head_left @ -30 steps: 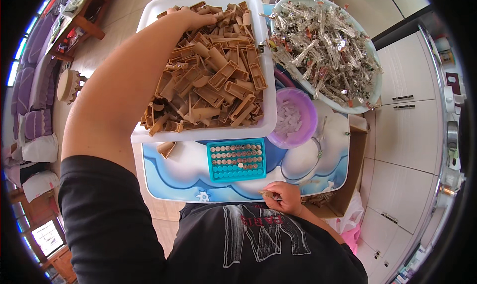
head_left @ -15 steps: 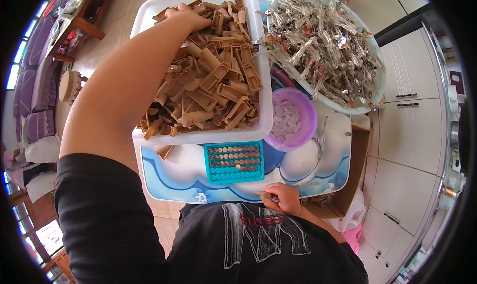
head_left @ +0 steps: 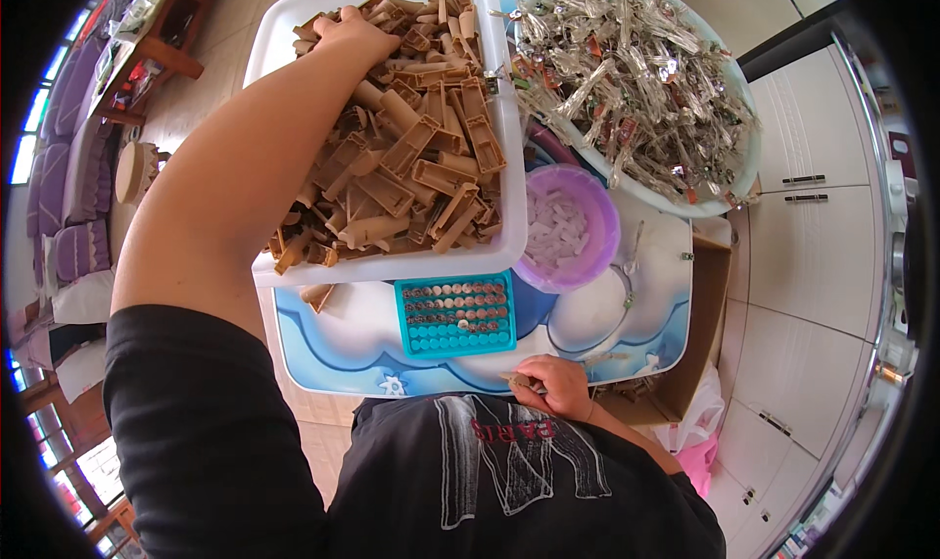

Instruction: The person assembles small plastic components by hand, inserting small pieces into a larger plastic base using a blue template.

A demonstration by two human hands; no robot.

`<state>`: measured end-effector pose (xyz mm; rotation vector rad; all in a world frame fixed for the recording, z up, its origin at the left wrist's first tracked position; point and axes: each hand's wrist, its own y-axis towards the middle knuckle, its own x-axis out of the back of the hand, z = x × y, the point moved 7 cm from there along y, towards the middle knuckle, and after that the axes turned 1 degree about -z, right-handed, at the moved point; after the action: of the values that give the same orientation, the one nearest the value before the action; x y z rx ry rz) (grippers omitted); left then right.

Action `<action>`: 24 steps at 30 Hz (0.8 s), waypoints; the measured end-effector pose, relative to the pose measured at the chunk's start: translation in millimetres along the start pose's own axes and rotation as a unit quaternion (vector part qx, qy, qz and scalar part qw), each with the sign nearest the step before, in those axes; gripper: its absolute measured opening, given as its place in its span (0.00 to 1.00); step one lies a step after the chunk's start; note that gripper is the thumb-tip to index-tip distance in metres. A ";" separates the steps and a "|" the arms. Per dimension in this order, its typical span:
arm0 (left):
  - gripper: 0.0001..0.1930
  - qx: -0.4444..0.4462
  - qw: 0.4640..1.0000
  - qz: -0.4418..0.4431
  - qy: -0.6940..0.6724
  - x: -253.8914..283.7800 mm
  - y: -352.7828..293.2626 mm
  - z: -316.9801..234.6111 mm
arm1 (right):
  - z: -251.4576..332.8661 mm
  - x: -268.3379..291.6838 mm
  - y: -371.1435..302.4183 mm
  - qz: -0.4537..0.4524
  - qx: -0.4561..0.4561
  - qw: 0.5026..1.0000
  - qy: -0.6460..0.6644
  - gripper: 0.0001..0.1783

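Head view: your left hand (head_left: 354, 38) is resting among casings (head_left: 416, 153) heaped in the bin (head_left: 510, 167); cannot tell finger closure. Your right hand (head_left: 558, 385) is pinching a brown piece (head_left: 518, 379) near the table (head_left: 343, 329). Discs (head_left: 465, 302) are filling upper tray (head_left: 455, 354) rows; lowest are lacking them.

Matt brown plastic casings (head_left: 401, 158), smooth plastic tub (head_left: 513, 167), glossy tabletop (head_left: 357, 329)

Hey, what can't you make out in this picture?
All in the head view:
Left hand: fingertips hidden among brown pieces; any grip is unclear.
Right hand: curled, covering part of the tan piece.
White bin: far rim cut off by the picture's top edge.
Cardboard box: partly hidden by the tabletop.
Discs in turquoise tray: detail too small.
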<state>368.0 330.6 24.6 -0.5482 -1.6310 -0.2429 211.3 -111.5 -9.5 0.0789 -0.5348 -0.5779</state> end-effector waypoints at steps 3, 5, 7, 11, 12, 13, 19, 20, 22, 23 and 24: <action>0.46 0.015 1.000 0.012 -0.012 -1.0 1.4 1.9 | -1.7 -1.0 -0.8 0.008 -0.012 1.000 0.006 0.17; 0.44 0.013 0.999 -0.016 -0.030 -1.1 9.2 6.3 | -2.0 -1.9 -2.0 0.005 -0.006 1.000 0.002 0.17; 0.41 0.007 0.999 -0.015 -0.046 -2.1 19.0 10.4 | -1.1 -1.8 -2.3 0.001 -0.002 1.000 -0.002 0.18; 0.35 0.018 0.994 -0.052 -0.093 -1.1 30.2 18.4 | -1.6 -1.0 -2.0 0.005 -0.012 1.000 -0.007 0.18; 0.35 0.018 0.994 -0.051 -0.094 0.4 33.5 19.9 | -2.5 -1.8 -2.2 0.013 -0.017 1.000 -0.008 0.18; 0.34 0.020 0.993 -0.029 -0.114 1.0 38.3 21.6 | -3.0 -2.3 -2.8 0.013 -0.017 1.000 -0.009 0.18; 0.23 0.051 0.914 0.052 -0.399 0.5 43.8 36.7 | -1.8 -1.3 -1.7 0.001 -0.040 0.999 0.003 0.15; 0.19 0.058 0.861 0.092 -0.497 0.5 35.5 29.1 | -4.0 -1.5 -0.9 0.012 -0.062 0.998 0.004 0.13; 0.13 0.054 0.835 0.098 -0.538 14.9 19.4 17.1 | -6.3 -2.6 -1.2 0.021 -0.084 0.996 0.005 0.12; 0.13 0.051 0.820 0.104 -0.561 22.1 13.8 14.7 | -6.6 -1.8 -1.9 0.009 -0.091 0.996 0.013 0.11; 0.14 0.048 0.803 0.110 -0.583 26.6 9.2 13.9 | -6.8 -1.0 -2.6 -0.003 -0.097 0.995 0.022 0.11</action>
<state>359.0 350.5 47.2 -0.8854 -2.7148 0.4669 212.7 -113.7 -16.4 -0.0914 -0.4334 -0.6294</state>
